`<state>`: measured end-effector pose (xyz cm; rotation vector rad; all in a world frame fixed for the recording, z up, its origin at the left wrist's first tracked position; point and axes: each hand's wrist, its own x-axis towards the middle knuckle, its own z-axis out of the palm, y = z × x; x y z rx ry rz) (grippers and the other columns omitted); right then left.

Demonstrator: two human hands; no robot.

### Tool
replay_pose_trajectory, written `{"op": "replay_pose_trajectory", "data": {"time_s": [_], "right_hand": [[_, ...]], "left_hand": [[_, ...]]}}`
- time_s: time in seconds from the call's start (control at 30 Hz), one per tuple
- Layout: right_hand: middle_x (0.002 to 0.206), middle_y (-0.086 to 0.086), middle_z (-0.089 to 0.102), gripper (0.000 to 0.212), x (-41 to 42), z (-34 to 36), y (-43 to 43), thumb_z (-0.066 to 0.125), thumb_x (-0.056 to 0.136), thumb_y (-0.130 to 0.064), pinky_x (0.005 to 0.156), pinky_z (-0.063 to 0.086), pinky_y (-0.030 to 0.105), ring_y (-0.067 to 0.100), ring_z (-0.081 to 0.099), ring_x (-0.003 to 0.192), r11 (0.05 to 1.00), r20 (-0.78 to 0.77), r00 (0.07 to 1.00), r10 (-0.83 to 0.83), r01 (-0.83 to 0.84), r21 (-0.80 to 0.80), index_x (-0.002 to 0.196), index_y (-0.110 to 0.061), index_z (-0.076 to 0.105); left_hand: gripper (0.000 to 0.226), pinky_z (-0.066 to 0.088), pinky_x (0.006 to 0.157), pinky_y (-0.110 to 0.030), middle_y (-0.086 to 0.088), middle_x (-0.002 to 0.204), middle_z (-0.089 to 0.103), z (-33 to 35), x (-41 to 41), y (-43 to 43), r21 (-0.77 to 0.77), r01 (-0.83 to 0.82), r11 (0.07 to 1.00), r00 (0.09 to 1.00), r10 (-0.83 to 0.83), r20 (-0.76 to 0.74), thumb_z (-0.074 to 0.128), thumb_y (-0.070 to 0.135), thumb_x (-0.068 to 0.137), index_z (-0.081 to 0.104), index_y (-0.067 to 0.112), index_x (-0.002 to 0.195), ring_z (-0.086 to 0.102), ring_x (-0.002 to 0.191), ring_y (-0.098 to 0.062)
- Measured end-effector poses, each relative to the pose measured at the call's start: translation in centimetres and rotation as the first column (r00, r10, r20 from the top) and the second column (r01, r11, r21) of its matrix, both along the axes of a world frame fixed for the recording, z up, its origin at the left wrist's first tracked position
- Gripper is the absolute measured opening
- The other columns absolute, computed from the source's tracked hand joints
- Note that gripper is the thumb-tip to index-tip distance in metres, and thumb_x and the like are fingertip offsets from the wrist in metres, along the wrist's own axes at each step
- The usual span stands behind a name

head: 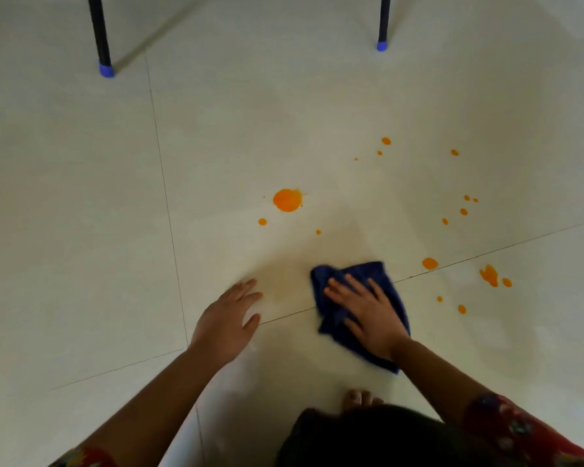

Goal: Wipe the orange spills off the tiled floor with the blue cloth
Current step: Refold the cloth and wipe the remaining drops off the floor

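Note:
A crumpled blue cloth [375,274] lies on the pale tiled floor [81,197], and my right hand [364,313] presses flat on top of it with fingers spread. My left hand [228,318] rests palm down on the bare floor to the left of the cloth, holding nothing. A large orange spill [287,199] sits beyond the cloth, with small drops around it. More orange drops [430,263] and a splash [489,274] lie to the right of the cloth, and further drops [386,140] are scattered farther off. A faint smeared patch shows between my hands.
Two black furniture legs with blue caps stand at the far side, one at the left [106,69] and one at the right [381,46]. My bare toes [359,399] and dark clothing are at the bottom edge. Grout lines cross the floor.

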<state>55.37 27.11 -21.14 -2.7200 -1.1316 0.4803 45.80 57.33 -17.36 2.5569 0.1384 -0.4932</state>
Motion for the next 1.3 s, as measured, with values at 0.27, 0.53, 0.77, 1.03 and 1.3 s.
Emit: {"op": "replay_pose_trajectory", "data": {"time_s": [0.27,0.53,0.77,1.03,1.3], "right_hand": [[0.155,-0.01,0.034,0.057,4.0,-0.9,8.6,0.033,0.091,-0.042,0.115,0.018,0.052,0.022,0.024,0.145,0.989,0.081,0.991,-0.108,0.098,0.111,0.147,-0.032,0.036],[0.154,-0.014,0.033,0.054,8.5,-1.0,5.4,0.028,0.094,-0.045,0.114,0.01,0.046,0.019,0.024,0.145,0.982,0.126,0.975,-0.183,0.177,0.059,0.147,-0.035,0.034],[0.154,-0.014,0.034,0.055,5.7,-0.4,8.5,0.035,0.093,-0.043,0.114,0.014,0.046,0.018,0.028,0.144,0.988,0.07,0.987,0.146,-0.149,0.041,0.147,-0.033,0.035],[0.158,-0.011,0.023,0.064,11.1,1.8,5.6,0.015,0.094,-0.064,0.111,0.031,0.049,0.023,0.025,0.144,0.96,-0.014,0.974,0.227,-0.226,-0.163,0.15,-0.036,0.024],[0.16,-0.013,0.014,0.067,11.4,6.0,7.0,0.002,0.093,-0.063,0.112,0.028,0.035,0.013,0.021,0.146,0.994,-0.081,0.997,-0.019,0.011,-0.11,0.151,-0.035,0.023]], "left_hand": [[0.045,0.027,0.104,-0.016,0.019,0.148,0.04,2.9,2.0,1.8,0.15,0.105,0.983,0.993,-0.095,-0.075,0.04,0.048,0.096,0.047,0.035,0.139,0.042,0.134,-0.005],[0.059,0.034,0.108,-0.023,0.023,0.145,0.042,7.6,7.6,4.5,0.324,0.315,0.892,0.94,-0.247,-0.235,0.023,0.062,0.089,0.042,0.04,0.14,0.044,0.131,-0.003],[0.042,0.029,0.109,-0.025,0.022,0.15,0.034,10.5,11.4,3.9,0.287,0.53,0.798,0.826,-0.409,-0.387,0.038,0.044,0.1,0.036,0.04,0.142,0.037,0.135,-0.005],[0.039,0.029,0.108,-0.02,0.025,0.147,0.037,7.3,12.3,5.6,0.22,0.281,0.934,0.955,-0.251,-0.156,0.043,0.042,0.099,0.045,0.039,0.138,0.037,0.135,0.0],[0.029,0.039,0.1,-0.027,0.008,0.134,0.058,0.1,12.4,6.0,-0.023,-0.146,0.989,0.971,0.148,0.188,0.059,0.024,0.094,0.064,0.024,0.122,0.053,0.122,-0.017]]}}
